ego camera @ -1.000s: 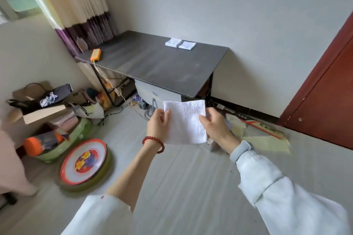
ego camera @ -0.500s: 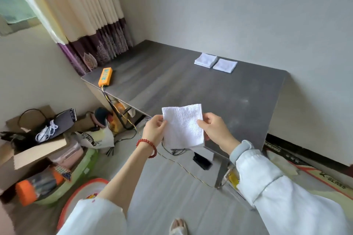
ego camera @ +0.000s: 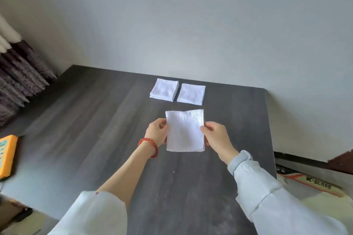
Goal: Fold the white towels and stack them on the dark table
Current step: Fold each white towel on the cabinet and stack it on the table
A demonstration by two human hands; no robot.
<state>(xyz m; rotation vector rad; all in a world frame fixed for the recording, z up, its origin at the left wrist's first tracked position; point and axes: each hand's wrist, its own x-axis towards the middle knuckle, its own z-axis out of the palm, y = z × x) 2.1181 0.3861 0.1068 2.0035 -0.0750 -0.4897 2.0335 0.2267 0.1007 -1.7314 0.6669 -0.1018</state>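
Observation:
A folded white towel (ego camera: pixel 185 131) hangs between my two hands above the middle of the dark table (ego camera: pixel 86 120). My left hand (ego camera: pixel 157 132) pinches its left edge and my right hand (ego camera: pixel 216 136) pinches its right edge. Farther back on the table lie a stack of folded white towels (ego camera: pixel 164 89) and, beside it on the right, a single folded white towel (ego camera: pixel 191 94). The two lie close together near the wall.
An orange device (ego camera: pixel 6 153) rests at the table's left edge. Dark curtain folds (ego camera: pixel 19 82) hang at the far left. The grey wall (ego camera: pixel 191 25) runs behind the table. Cardboard with printed letters (ego camera: pixel 315 187) lies on the floor to the right.
I have walked up to the table, so it now fills the view beneath my hands. Both hands still hold the towel, now carried over the tabletop.

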